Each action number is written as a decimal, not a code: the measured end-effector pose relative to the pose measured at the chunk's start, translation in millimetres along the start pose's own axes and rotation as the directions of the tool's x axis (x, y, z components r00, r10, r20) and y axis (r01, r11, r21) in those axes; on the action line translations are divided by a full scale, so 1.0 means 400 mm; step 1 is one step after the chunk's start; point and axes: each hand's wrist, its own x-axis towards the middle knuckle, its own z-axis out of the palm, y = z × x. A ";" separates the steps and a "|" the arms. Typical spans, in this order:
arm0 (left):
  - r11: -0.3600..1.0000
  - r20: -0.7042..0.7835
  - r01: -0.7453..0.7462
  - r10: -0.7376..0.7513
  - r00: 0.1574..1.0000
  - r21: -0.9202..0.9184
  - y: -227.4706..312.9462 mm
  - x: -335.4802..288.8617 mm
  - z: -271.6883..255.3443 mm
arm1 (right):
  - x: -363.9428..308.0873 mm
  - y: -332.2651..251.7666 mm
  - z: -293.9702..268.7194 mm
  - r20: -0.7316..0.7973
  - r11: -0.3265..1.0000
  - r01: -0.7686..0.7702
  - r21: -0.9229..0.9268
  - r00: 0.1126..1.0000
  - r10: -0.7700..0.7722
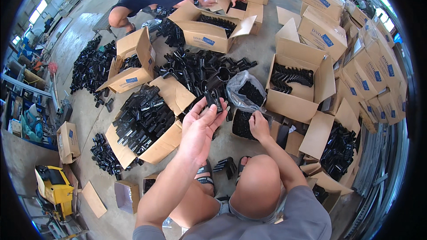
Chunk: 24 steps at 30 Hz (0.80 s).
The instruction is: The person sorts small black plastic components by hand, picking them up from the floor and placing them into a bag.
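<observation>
Black part in left hand, right hand at small pieces

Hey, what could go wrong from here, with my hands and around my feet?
The black fitting in the left hand might slip from between thumb and fingers. The clear plastic bag of small black parts could tip and spill. Loose black fittings between the sandals might get stepped on.
</observation>
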 end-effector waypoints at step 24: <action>0.915 0.030 -0.360 0.361 0.932 0.182 -0.035 -0.049 0.023 | 0.147 -0.679 -0.393 0.318 0.563 -0.237 0.792 0.947 -0.049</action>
